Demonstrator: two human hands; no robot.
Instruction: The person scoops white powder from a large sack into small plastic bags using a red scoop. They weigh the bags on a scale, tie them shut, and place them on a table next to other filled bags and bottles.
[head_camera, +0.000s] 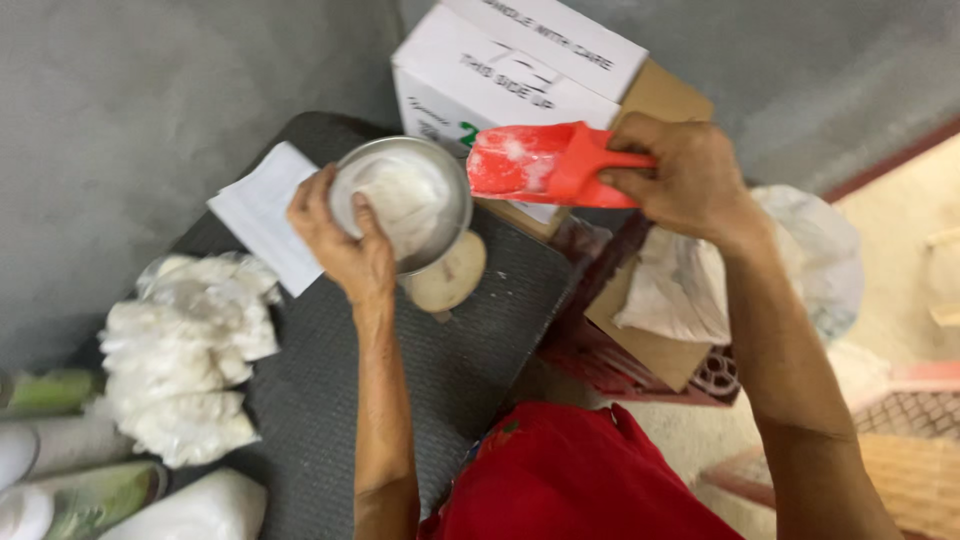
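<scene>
A person looks down at a dark textured counter (330, 400). The left hand (345, 245) closes its grip on the rim of a round metal bowl (405, 200), thumb inside the edge; a clear bag of white powder lines the bowl. The bowl looks rigid and light, its smooth rim probably slippery when dusted. The right hand (680, 175) wraps fully around the handle of a red plastic scoop (535, 162), held just beside the bowl, powder clinging inside. Soft filled bags (185, 350) lie to the left; a cardboard box (520, 65) stands behind.
</scene>
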